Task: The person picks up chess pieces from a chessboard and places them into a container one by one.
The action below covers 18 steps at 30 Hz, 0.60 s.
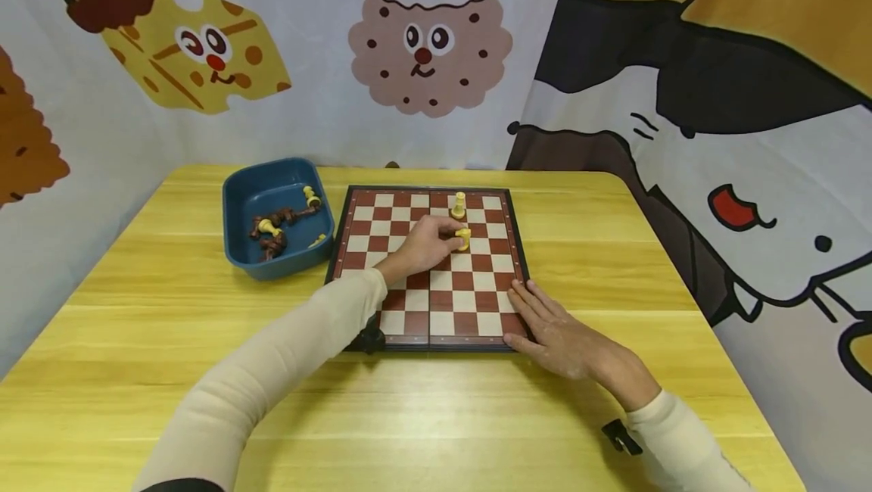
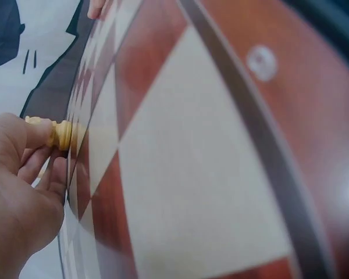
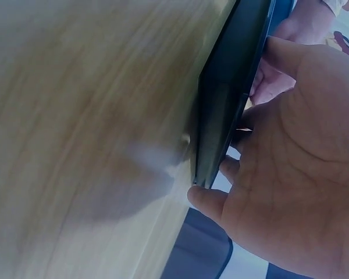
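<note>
My left hand [image 1: 424,244] pinches a pale yellow chess piece [image 1: 464,239] between thumb and fingers, on the right half of a red-and-cream chessboard [image 1: 453,323]. In the left wrist view the piece [image 2: 63,135] has its base right at the board surface, and the thumb hides part of its top. One square row farther back, a yellow rook-like piece [image 1: 459,207] stands upright. My right hand [image 1: 559,333] lies with fingers extended over the board's near right edge. The right wrist view shows its palm [image 3: 296,163] beside the board's dark side [image 3: 224,116].
A blue plastic bin [image 1: 272,269] stands left of the board, with several brown and yellow chess pieces [image 1: 272,247] lying in it. All this sits on a yellow wood-grain table [image 1: 436,416]. A cartoon-printed curtain [image 1: 306,129] hangs behind it and along the sides.
</note>
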Each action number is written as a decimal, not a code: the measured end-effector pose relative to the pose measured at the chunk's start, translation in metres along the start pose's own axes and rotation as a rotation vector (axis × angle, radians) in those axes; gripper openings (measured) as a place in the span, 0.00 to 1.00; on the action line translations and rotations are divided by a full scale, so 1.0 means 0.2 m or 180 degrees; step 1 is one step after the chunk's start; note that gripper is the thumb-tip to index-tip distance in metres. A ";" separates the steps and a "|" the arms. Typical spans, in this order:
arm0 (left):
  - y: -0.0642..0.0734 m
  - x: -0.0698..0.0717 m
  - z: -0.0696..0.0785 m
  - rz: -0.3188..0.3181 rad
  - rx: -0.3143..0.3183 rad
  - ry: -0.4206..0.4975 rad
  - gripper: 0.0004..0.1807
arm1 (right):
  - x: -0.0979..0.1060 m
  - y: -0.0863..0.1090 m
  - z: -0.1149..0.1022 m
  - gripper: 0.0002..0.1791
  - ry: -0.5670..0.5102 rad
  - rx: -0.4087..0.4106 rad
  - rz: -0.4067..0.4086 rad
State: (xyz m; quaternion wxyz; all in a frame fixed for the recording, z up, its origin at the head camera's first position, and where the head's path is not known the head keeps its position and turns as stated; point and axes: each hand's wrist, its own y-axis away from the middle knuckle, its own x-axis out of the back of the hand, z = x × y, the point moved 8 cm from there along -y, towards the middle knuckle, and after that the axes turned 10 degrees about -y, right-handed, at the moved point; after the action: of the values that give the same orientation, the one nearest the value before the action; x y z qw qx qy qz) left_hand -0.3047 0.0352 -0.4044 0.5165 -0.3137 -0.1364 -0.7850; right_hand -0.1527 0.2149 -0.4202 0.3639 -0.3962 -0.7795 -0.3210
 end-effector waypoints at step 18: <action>0.01 0.14 0.10 0.0063 0.0127 0.0213 0.18 | -0.02 0.00 0.00 0.46 0.0177 -0.0029 -0.0055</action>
State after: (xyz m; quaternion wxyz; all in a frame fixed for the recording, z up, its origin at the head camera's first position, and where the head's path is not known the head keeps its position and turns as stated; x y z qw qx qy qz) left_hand -0.3035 0.0250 -0.3710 0.5348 -0.2782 -0.1316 -0.7870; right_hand -0.1519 0.2134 -0.4234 0.3808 -0.3820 -0.7710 -0.3386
